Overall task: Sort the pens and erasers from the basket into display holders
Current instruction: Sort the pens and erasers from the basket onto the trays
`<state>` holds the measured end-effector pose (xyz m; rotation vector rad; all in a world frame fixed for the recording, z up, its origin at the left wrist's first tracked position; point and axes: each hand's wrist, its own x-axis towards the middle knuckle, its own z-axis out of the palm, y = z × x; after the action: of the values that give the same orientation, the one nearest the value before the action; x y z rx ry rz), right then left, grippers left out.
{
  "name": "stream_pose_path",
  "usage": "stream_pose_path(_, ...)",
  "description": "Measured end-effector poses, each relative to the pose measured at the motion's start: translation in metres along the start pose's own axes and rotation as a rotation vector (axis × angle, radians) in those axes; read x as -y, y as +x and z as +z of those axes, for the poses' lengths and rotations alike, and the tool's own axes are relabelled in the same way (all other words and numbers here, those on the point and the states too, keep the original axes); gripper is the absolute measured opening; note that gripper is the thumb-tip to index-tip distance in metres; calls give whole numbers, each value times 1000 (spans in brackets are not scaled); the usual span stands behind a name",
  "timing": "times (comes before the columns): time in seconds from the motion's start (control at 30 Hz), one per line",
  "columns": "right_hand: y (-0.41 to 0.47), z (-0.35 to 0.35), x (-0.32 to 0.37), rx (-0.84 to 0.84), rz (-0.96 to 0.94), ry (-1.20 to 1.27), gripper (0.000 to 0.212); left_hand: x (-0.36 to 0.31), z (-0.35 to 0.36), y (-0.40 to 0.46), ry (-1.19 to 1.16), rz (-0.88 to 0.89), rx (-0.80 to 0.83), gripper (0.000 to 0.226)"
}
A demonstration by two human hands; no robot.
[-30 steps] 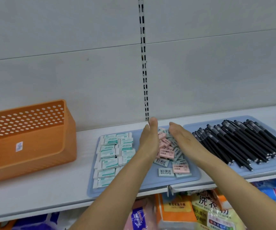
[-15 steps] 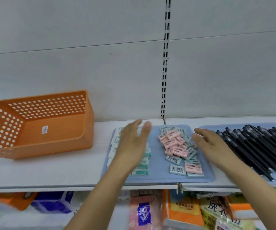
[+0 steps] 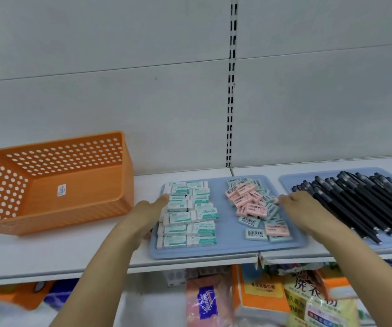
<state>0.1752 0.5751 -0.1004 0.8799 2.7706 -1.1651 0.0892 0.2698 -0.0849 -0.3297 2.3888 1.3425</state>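
A blue tray (image 3: 228, 246) on the white shelf holds white-and-green erasers (image 3: 187, 215) stacked in rows on its left half and a loose heap of pink and pale-blue erasers (image 3: 254, 206) on its right half. My left hand (image 3: 143, 218) lies with straight fingers along the tray's left edge, fingertips by the white erasers. My right hand (image 3: 301, 208) rests at the tray's right edge, fingertips touching the heap. A second blue tray (image 3: 287, 182) to the right carries several black pens (image 3: 365, 204). The orange perforated basket (image 3: 53, 182) lies tipped at the left, nothing visible inside.
The shelf edge (image 3: 190, 263) runs across the front, with a slotted upright (image 3: 230, 90) on the grey back wall. Packaged goods (image 3: 261, 296) fill the shelf below.
Both hands have spread apart from the middle of the eraser tray to its left and right edges. The view has swung left, bringing the whole basket into sight.
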Motion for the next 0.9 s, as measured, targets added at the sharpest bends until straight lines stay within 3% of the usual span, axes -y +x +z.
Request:
stream_pose_path(0.1, -2, 3, 1, -26, 5, 26, 41, -1, -1, 4, -85, -3, 12, 57)
stream_pose_path(0.43, -11, 11, -1, -136, -41, 128, 52, 14, 8, 10, -224, 39, 20, 61)
stream_pose_path(0.73, -21, 17, -3, -137, -101, 205, 42, 24, 20, -7, -181, 170, -96, 40)
stream_pose_path(0.9, -29, 20, -6, -104, -125, 296, 56, 27, 24, -18, -155, 266, -122, 43)
